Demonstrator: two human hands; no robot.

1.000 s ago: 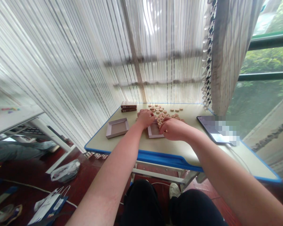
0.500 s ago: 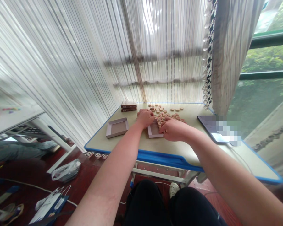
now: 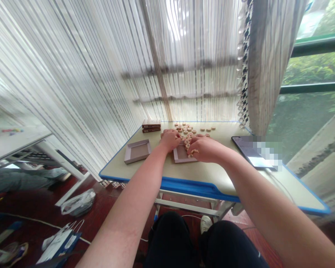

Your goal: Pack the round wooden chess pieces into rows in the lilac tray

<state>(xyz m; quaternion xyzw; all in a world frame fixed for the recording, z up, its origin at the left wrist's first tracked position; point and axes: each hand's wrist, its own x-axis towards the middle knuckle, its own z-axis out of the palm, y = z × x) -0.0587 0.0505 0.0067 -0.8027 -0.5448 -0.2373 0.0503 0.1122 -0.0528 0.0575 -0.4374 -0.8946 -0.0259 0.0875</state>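
Round wooden game pieces, like Chinese chess discs with marks on top, lie in a loose heap behind a shallow open cardboard box. My left hand is at the box's far left corner, its fingers curled in beside the heap; what they hold is hidden. Over the box's right side, my right hand is curled round a few pieces, and some show under its fingertips inside the box. The hand and forearm cover part of the heap and the box's right wall.
A second shallow box stands to the left. Behind it are two stacked dark-red boxes. A tablet-like device with a cable lies at the right. Striped curtains hang behind the blue-edged table.
My right hand has lifted slightly and shifted back; more pieces show under its fingers in the box. My left hand has hardly moved. The whole view has shifted a little.
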